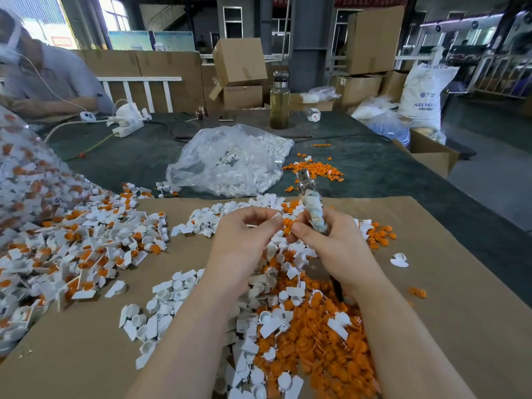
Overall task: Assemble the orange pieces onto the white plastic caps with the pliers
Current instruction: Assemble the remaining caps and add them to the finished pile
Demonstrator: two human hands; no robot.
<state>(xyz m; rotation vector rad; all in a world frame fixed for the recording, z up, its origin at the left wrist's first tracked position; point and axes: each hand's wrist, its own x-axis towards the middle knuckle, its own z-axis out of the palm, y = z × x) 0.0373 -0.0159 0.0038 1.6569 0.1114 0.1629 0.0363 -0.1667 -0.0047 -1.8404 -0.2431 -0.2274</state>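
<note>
Orange pieces [316,352]: lying heaped at counter's near edge.
Left hand [241,243]: pinching white cap [277,216].
Right hand [334,243]: gripping pliers [312,203], pinching orange piece [288,223].

windows [115,15] bright | steel pillar [308,44] | cardboard boxes [239,61] (stacked)

Stood well back on the dark surface [374,168]: a glass bottle [279,100] of yellowish liquid. Lay off left, a white power strip [128,128]. Stacked behind, cardboard boxes [239,61]; leaned at right, a white resin sack [424,93].
</note>
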